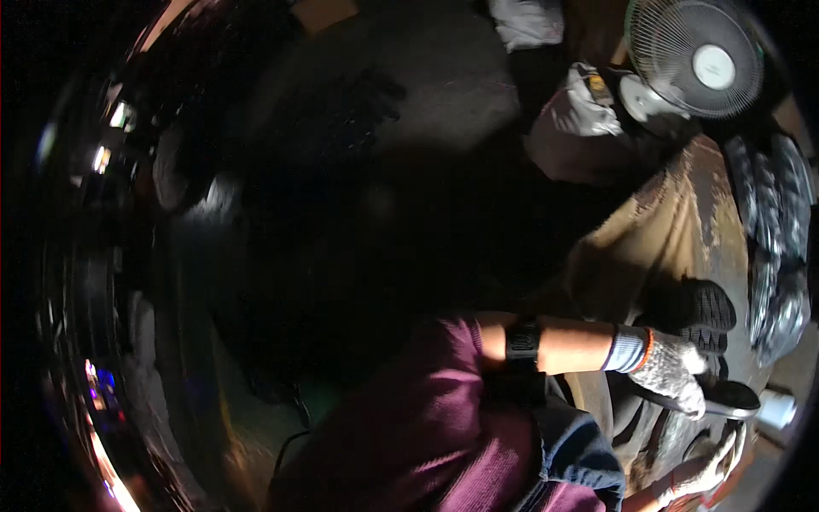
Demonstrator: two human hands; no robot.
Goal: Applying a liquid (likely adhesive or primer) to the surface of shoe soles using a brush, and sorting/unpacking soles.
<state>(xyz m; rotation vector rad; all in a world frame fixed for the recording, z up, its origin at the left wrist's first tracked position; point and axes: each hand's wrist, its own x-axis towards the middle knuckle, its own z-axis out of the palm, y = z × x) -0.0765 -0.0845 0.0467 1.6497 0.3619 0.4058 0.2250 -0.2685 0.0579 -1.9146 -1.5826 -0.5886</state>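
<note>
My left hand (670, 372), in a speckled grey knit glove with an orange-edged cuff, is closed on a dark shoe sole (735, 398) with a paler rim. Just below it in the picture is my right hand (704, 474), in a pale glove. Its fingers are stretched out and apart close under the sole; I cannot tell whether they touch it. Beyond my left hand lie black soles (710, 309) with ridged tread, on a worn surface partly draped with a tan cloth (653, 235).
Several clear plastic-wrapped dark bundles (772, 230) lie along the right side. A standing fan (695, 64) is at the far right, beside a sack with a white plastic bag (589, 115). A pale blue-white container (776, 408) sits past the held sole. The left side is dark.
</note>
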